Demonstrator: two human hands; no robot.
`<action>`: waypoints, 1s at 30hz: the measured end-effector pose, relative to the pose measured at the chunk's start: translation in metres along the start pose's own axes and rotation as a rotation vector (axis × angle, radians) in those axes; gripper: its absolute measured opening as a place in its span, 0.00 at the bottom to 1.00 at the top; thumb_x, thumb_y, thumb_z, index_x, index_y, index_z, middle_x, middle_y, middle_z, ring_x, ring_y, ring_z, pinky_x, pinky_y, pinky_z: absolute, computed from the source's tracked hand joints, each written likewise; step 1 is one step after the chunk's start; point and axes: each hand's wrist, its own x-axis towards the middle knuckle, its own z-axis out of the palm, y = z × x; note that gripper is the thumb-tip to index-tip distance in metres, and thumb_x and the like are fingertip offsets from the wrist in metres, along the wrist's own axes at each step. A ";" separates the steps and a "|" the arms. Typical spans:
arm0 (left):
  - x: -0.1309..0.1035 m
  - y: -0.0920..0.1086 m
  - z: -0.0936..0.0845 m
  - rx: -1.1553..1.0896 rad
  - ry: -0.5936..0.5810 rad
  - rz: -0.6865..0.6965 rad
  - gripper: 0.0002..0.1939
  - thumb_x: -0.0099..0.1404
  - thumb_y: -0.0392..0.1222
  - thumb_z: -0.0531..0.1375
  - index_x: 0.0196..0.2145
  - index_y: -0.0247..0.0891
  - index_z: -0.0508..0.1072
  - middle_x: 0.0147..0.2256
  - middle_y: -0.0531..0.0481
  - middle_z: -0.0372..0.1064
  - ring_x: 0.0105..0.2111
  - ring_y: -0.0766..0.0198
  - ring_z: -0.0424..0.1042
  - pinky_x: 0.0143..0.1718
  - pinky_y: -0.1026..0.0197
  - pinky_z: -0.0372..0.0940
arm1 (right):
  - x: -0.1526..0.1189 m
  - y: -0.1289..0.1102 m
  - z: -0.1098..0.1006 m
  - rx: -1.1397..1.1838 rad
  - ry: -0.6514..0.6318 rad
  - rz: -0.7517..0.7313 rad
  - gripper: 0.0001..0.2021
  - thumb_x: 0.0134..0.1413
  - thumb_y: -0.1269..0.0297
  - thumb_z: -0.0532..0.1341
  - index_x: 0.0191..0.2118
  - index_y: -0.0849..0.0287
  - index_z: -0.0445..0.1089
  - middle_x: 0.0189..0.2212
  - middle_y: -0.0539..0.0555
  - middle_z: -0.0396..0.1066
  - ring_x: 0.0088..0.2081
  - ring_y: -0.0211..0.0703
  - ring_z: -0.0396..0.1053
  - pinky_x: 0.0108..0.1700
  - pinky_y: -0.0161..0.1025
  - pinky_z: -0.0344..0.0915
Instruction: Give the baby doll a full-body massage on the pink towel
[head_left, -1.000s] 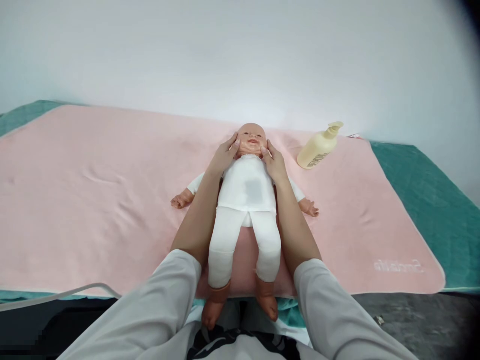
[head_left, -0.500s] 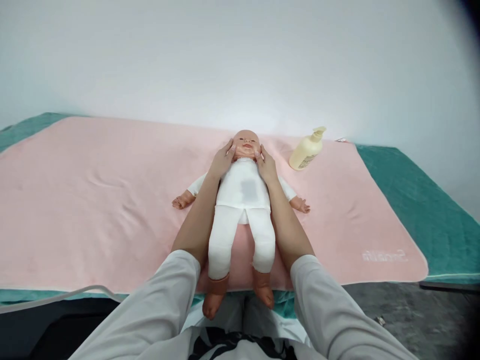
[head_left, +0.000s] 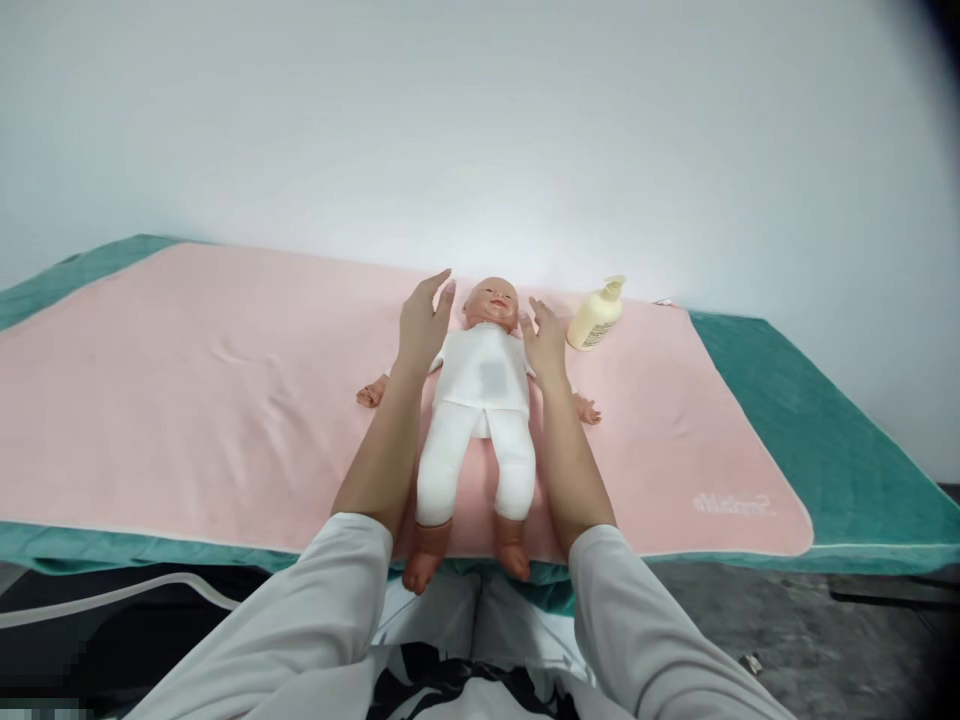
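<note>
A baby doll (head_left: 484,370) in a white top and white leggings lies on its back, its head away from me and its feet at the near edge. My left hand (head_left: 426,318) is raised beside the left of the doll's head, fingers apart and holding nothing. On the other side, my right hand (head_left: 544,338) hovers close to the head and shoulder, also open. Both hands look clear of the doll's face. My forearms run along either side of its body and partly cover its arms.
Under the doll spreads a pink mat (head_left: 225,440) on a green-covered table (head_left: 810,420). A pale yellow pump bottle (head_left: 596,318) stands right of the doll's head. Behind rises a white wall (head_left: 480,130). At lower left a pale hose (head_left: 135,592) curves below the table edge.
Both hands have come off the sides of the doll's head and moved apart, the left one farther outward and up. The view has shifted slightly. Bottle and doll stay in place.
</note>
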 end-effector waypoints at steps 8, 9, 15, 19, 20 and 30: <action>-0.067 -0.020 -0.052 0.145 0.178 -0.212 0.20 0.73 0.47 0.51 0.53 0.37 0.74 0.54 0.43 0.72 0.55 0.58 0.71 0.57 0.57 0.66 | -0.070 0.022 -0.060 0.176 0.225 0.054 0.28 0.61 0.51 0.53 0.64 0.57 0.61 0.65 0.60 0.61 0.63 0.50 0.63 0.64 0.51 0.62; -0.078 -0.028 -0.056 0.190 0.209 -0.285 0.20 0.72 0.45 0.51 0.54 0.37 0.74 0.55 0.42 0.72 0.55 0.58 0.70 0.56 0.57 0.66 | -0.080 0.030 -0.065 0.169 0.268 0.092 0.28 0.61 0.51 0.53 0.64 0.58 0.61 0.65 0.60 0.61 0.63 0.50 0.64 0.64 0.51 0.62; -0.118 -0.048 -0.062 0.320 0.250 -0.473 0.21 0.71 0.42 0.48 0.55 0.34 0.73 0.53 0.39 0.71 0.54 0.54 0.70 0.56 0.54 0.65 | -0.114 0.078 -0.073 -0.004 0.418 0.237 0.28 0.61 0.55 0.50 0.62 0.65 0.61 0.63 0.65 0.64 0.64 0.53 0.62 0.66 0.53 0.58; -0.121 -0.042 -0.054 0.437 0.179 -0.522 0.25 0.71 0.47 0.52 0.58 0.27 0.69 0.56 0.32 0.68 0.58 0.45 0.65 0.62 0.48 0.57 | -0.130 0.085 -0.068 -0.156 0.428 0.315 0.29 0.64 0.53 0.47 0.59 0.72 0.66 0.57 0.72 0.67 0.60 0.60 0.63 0.65 0.56 0.56; -0.121 -0.041 -0.052 0.472 0.167 -0.517 0.26 0.71 0.48 0.52 0.58 0.25 0.69 0.56 0.31 0.67 0.59 0.43 0.63 0.63 0.47 0.55 | -0.134 0.085 -0.067 -0.205 0.415 0.315 0.30 0.64 0.52 0.47 0.58 0.73 0.66 0.57 0.73 0.68 0.60 0.62 0.62 0.65 0.57 0.55; -0.127 -0.044 -0.050 0.614 0.012 -0.426 0.27 0.62 0.51 0.65 0.52 0.28 0.70 0.52 0.31 0.69 0.58 0.42 0.63 0.63 0.47 0.53 | -0.143 0.091 -0.056 -0.435 0.266 0.247 0.42 0.51 0.44 0.65 0.62 0.73 0.59 0.58 0.76 0.65 0.61 0.69 0.59 0.63 0.61 0.53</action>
